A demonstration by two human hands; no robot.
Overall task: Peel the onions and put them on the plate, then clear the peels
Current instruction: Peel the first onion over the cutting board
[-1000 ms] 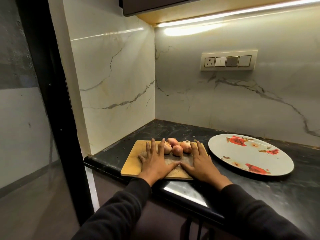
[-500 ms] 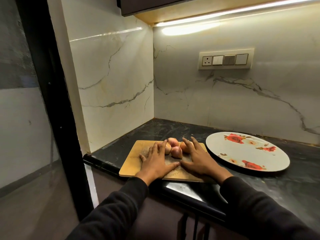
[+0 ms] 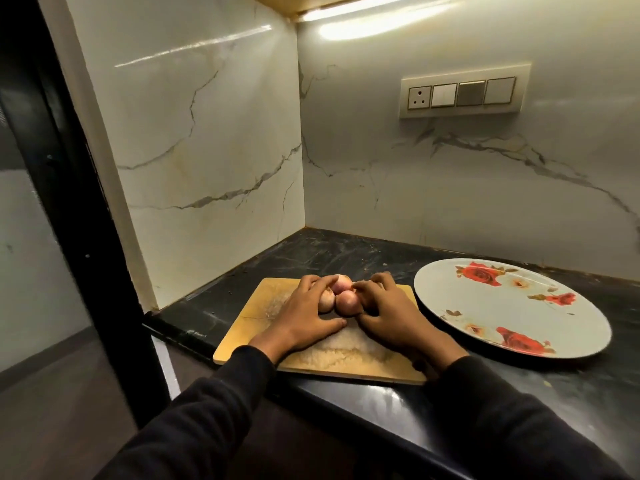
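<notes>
a small cluster of unpeeled onions (image 3: 341,297) sits on the far half of a wooden cutting board (image 3: 242,327), which lies on a black stone counter (image 3: 519,393) close to its front edge. three onions can be made out: a pinkish one at the front, a paler one to its left and one behind; whether another lies under the right fingers cannot be told.

the left hand (image 3: 304,315) lies on the board with its fingers curled around the left side of the cluster, wrapping over the pale onion, and its thumb stretched flat along the board toward the right hand. the right hand (image 3: 384,313) closes in from the other side, fingers bent and cupped against the right side of the cluster, fingertips touching the front and rear onions. the two hands together enclose the onions between them. both arms wear dark sleeves (image 3: 214,410).

a large round plate (image 3: 588,327) with red rose prints rests on the counter just to the right of the board, with no onions on it. pale scuffed patches show on the near part of the board. behind, marble-look wall panels (image 3: 207,150) meet in a corner, a switch panel (image 3: 465,91) with a socket is mounted on the back wall, and a light strip (image 3: 363,10) glows above.
</notes>
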